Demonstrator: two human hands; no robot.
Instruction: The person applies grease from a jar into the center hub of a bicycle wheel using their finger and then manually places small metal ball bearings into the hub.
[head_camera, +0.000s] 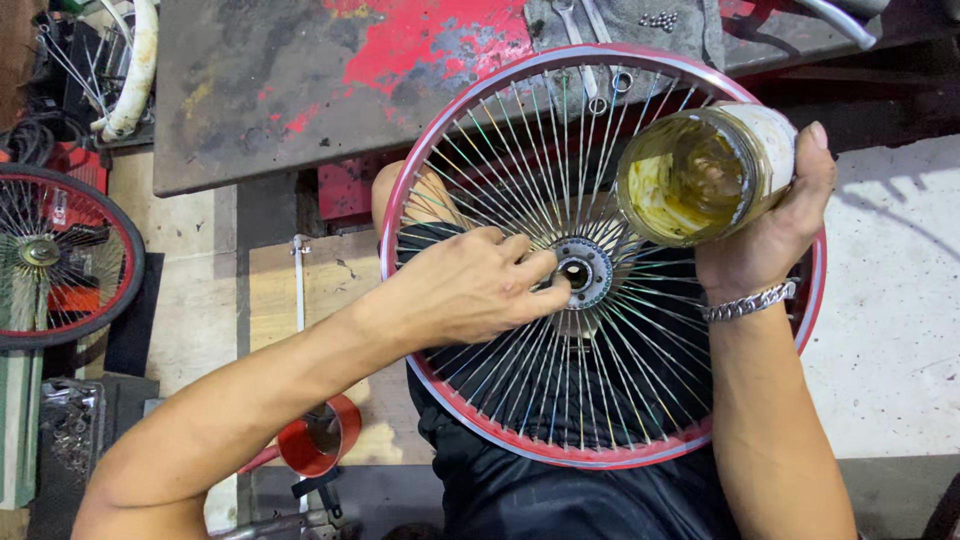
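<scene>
Workshop floor and a scuffed red-and-grey metal surface (300, 90) frame a spoked wheel (600, 455) lying flat across the person's lap

Left hand (470, 290) reaches in from 9 o'clock, fingers pinched narrow at the hub (583, 270) in the wheel's centre; right hand (775, 225), at 2 o'clock, is wrapped around a glass jar (700, 175) of yellowish grease, tilted with its open mouth toward the hub. Done well, I judge, the grease goes evenly round the bearing seat in small dabs, the jar kept close and steady, the rim level on the knees. Loose steel balls (658, 19) and spanners (590, 60) lie on the surface at 12 o'clock; a second wheel (60, 255) rests at 9 o'clock
</scene>
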